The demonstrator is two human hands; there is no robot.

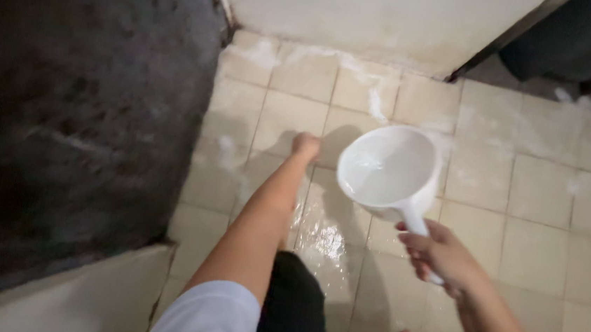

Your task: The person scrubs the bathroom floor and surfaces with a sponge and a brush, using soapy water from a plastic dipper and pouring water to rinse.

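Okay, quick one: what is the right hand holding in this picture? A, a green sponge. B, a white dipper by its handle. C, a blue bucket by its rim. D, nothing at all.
B: the right hand is closed around the handle of a white dipper, whose round bowl is held out over the wet tiled floor, while the left hand reaches forward with nothing visible in it.

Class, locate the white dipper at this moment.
In the head view, the white dipper sits centre-right, held by its handle in the right hand, above the wet tiled floor.
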